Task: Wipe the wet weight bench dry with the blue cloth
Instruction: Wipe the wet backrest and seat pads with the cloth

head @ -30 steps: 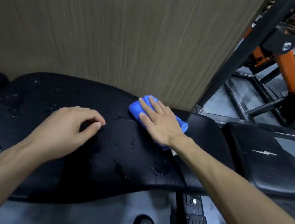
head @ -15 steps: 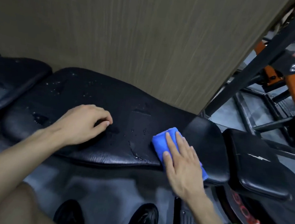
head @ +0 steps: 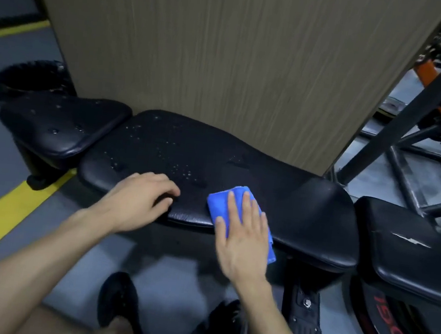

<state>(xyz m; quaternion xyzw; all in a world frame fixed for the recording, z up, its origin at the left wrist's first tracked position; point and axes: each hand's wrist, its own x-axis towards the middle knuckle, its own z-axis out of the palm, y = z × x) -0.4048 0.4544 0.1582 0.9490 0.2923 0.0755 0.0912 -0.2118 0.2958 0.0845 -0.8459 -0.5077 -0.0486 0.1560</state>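
Observation:
The black padded weight bench [head: 306, 205] runs left to right in front of me, with water droplets on its middle and left pads. A folded blue cloth [head: 219, 202] lies at the bench's near edge, partly hanging over it. My right hand [head: 241, 236] presses flat on the cloth with fingers spread, covering most of it. My left hand [head: 137, 201] rests on the bench's near edge to the left of the cloth, fingers curled and holding nothing.
A wood-grain panel [head: 227, 56] stands right behind the bench. A second black pad [head: 408, 256] sits to the right, and a black and orange rack frame [head: 415, 113] at the back right. A black bin [head: 27, 79] and a yellow floor line [head: 6, 207] are at left. My shoes [head: 119, 301] are below.
My right hand has slid the cloth from the far side of the bench to the near edge and leftwards. The view has pulled back, showing more of the bench's left end.

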